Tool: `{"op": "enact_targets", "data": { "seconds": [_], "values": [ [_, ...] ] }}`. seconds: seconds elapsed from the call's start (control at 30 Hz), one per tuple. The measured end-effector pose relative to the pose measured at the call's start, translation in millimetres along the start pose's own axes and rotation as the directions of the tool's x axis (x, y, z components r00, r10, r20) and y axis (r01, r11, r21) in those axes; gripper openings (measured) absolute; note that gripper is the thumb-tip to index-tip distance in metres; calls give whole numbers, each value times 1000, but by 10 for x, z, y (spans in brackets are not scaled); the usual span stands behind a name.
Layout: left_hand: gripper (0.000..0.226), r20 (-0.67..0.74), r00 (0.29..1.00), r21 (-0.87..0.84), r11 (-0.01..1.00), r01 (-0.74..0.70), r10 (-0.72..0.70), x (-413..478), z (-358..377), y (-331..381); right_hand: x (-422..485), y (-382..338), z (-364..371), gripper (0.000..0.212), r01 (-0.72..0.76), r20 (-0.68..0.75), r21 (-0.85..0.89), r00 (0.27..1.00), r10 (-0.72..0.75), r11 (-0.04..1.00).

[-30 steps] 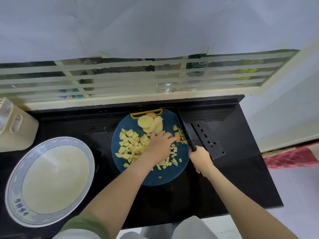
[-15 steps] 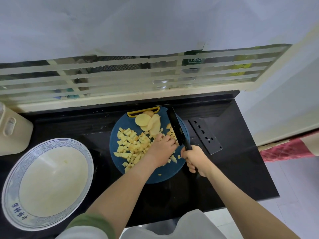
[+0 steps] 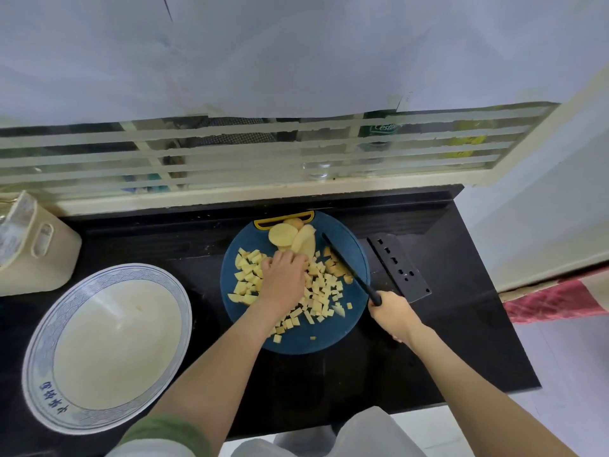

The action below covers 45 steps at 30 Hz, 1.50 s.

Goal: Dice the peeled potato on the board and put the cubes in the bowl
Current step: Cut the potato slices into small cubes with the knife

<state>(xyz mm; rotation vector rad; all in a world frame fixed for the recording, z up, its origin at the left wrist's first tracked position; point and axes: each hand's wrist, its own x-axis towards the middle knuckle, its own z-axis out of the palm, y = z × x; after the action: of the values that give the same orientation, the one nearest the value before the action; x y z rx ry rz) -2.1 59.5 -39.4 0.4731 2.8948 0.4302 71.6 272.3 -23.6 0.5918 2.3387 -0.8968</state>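
Your left hand (image 3: 284, 281) has left the knife (image 3: 346, 265) and bends over the cubes (image 3: 318, 291) mid-board (image 3: 296, 338), nearing the uncut slices (image 3: 280, 234) at 12 o'clock, grip unclear, while your right hand (image 3: 392, 316) holds the knife back at 3 o'clock: more dicing before the bowl (image 3: 108, 272).

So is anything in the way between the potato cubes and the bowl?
Nothing visible. The potato cubes lie on the blue board, and only bare black counter separates it from the bowl.

A black counter (image 3: 461, 341) sits below a barred window (image 3: 230, 150) and pale wall (image 3: 296, 54), white floor (image 3: 566, 374) beside.
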Motion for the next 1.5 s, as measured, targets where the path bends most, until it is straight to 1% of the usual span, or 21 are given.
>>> {"op": "enact_targets", "data": {
  "seconds": [0.07,0.23,0.3,0.37,0.43,0.53,0.7,0.83,0.93,1.07,1.13,1.23,1.33,1.4,1.5],
  "values": [
    [35,-8,999,-6,999,36,-36,11,0,-8,-43,14,31,18,3,35,-39,999,-2,999],
    [39,-29,990,-10,990,140,-140,49,-17,28,-163,38,18,18,-3,111,-11,994,4,1000],
    [38,-10,986,-27,985,169,-169,74,-22,36,-192,54,-16,19,6,127,-22,992,-3,1000],
    [38,13,983,-35,983,182,-181,94,-18,50,-200,72,-40,20,7,105,-16,994,-5,1000],
    [37,6,982,-39,981,191,-191,113,-22,59,-177,83,-46,21,-2,38,20,999,1,1000],
    [34,-2,969,-73,967,245,-245,155,-43,50,-122,47,-68,23,-3,-50,75,999,7,997],
    [30,-11,934,-127,927,352,-356,244,-79,20,-12,-76,-89,26,53,-51,64,997,-50,997],
    [39,18,913,-139,903,406,-408,359,-113,-40,95,-135,-77,25,71,-41,85,997,-68,994],
    [41,57,914,-114,907,405,-401,449,-117,-49,177,-130,-84,22,32,-65,131,998,-24,991],
    [44,53,914,-89,910,405,-402,536,-102,-16,298,-158,-135,19,-3,-66,189,998,16,982],
    [46,65,908,-80,904,419,-415,552,-109,22,343,-177,-155,19,0,-65,194,998,13,981],
    [42,66,903,-45,903,428,-424,584,-90,75,431,-214,-165,16,6,-63,174,998,5,985],
    [33,36,936,68,935,348,-351,589,-71,101,458,-244,-156,17,13,-69,183,998,0,983],
    [31,24,958,142,950,278,-285,612,-78,123,476,-254,-157,15,10,-70,197,998,4,980],
    [33,-5,979,163,966,201,-203,660,-90,190,502,-247,-179,14,6,-69,203,998,8,979]
  ]
}}
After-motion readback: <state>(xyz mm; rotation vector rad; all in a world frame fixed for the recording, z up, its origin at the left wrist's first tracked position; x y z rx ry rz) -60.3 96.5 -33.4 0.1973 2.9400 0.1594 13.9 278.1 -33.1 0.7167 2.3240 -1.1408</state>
